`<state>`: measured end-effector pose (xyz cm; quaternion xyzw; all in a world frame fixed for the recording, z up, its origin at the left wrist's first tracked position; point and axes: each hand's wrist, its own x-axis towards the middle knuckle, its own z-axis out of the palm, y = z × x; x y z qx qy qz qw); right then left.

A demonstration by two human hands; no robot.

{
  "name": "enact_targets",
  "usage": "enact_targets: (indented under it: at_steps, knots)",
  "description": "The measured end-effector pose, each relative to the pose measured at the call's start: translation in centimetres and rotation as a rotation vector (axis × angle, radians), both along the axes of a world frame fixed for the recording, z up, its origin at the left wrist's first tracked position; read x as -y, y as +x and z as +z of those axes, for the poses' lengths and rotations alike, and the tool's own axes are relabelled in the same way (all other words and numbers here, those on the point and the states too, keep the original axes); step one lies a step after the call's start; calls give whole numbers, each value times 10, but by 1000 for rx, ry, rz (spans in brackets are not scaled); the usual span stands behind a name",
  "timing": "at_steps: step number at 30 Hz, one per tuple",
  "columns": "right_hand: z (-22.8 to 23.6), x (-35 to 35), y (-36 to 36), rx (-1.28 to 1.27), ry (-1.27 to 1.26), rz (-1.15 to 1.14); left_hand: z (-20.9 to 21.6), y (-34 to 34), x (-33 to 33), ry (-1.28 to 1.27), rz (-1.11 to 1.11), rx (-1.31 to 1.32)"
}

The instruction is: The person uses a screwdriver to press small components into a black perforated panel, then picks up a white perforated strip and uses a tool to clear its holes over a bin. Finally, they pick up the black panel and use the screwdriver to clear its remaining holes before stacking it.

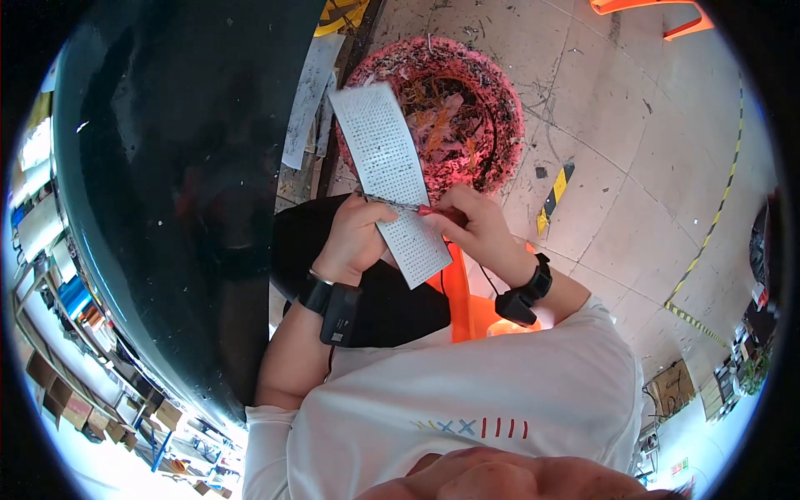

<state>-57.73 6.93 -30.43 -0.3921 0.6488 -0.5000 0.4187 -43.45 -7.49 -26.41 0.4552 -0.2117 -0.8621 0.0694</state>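
A long pale sheet covered in rows of small dots or holes slants across my lap, its far end over a pink tub. My left hand grips the sheet's left edge, thumb on top and the other fingers mostly hidden. My right hand is closed round the red handle of a slim metal tool, which lies across the sheet and points toward my left thumb. Whether the tool is scissors or something else is too small to tell. Its tip sits near the left fingers.
The round pink tub holds dark debris and orange and pink scraps. A dark green tabletop rises close on my left. Paper strips lie beside it. An orange stool is beneath me. Striped tape marks the tiled floor.
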Motion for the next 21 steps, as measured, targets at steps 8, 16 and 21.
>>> enact_targets:
  at_steps: [8,16,21]
  knots:
    - [-6,-6,-15,103,129,92,1,2,-4,44,-64,-3]
    - [-13,-8,-7,236,39,71,-2,2,-7,65,-87,0]
    - [-39,-7,-25,345,284,-194,2,-1,-7,52,-108,-28]
